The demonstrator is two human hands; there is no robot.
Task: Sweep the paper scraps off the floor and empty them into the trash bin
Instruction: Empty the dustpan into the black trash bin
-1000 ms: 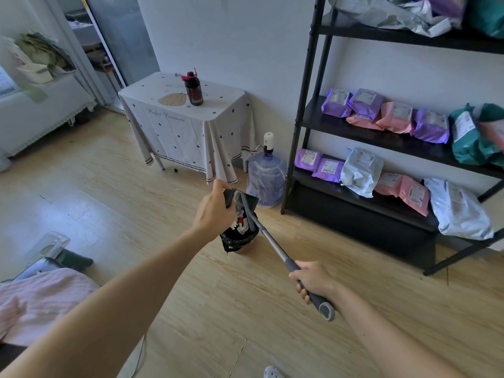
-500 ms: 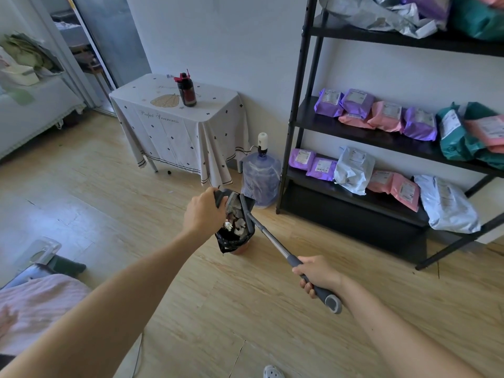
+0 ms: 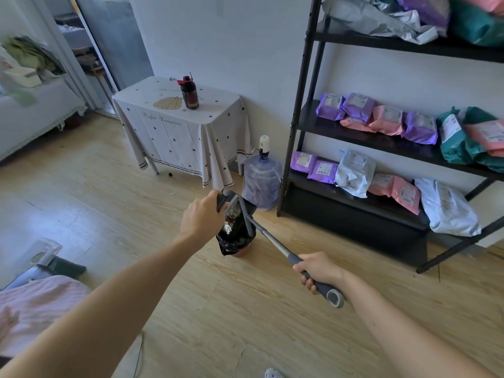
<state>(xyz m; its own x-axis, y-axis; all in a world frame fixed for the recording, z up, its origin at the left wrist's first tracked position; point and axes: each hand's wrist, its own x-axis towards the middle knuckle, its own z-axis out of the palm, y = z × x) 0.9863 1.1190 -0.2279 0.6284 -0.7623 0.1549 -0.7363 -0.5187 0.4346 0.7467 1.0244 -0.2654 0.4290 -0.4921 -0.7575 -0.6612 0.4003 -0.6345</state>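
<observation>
1. Currently, the left hand (image 3: pixel 203 218) is curled round the dustpan (image 3: pixel 231 207) grip, with the pan tipped steeply over the trash bin (image 3: pixel 237 241). The right hand (image 3: pixel 319 270) is wrapped round the broom (image 3: pixel 272 239) handle near its end, and the broom head is pushed into the pan.
2. Paper scraps (image 3: pixel 227 227): a white clump at the pan's lip, right over the bin's black bag. Cannot tell whether all of them are inside.
3. Risk: the bin mouth is small and the bag rim slumps. A hard push with the broom head could flick scraps past the rim onto the floor (image 3: pixel 136 214).
4. Risk: the bin looks light. The long broom levering against it could tip it over, spilling toward the water jug (image 3: pixel 261 184) near it.
5. Risk: a pan held off-centre would drop bits down the outside of the bag.
6. Count: one dustpan, one broom, one bin, one water jug, one bottle (image 3: pixel 189 94) on the tabletop (image 3: pixel 218 100), one black shelf rack (image 3: pixel 354 222), and six parcels (image 3: pixel 354 173) on its lowest shelf. The scraps are too small to count.
</observation>
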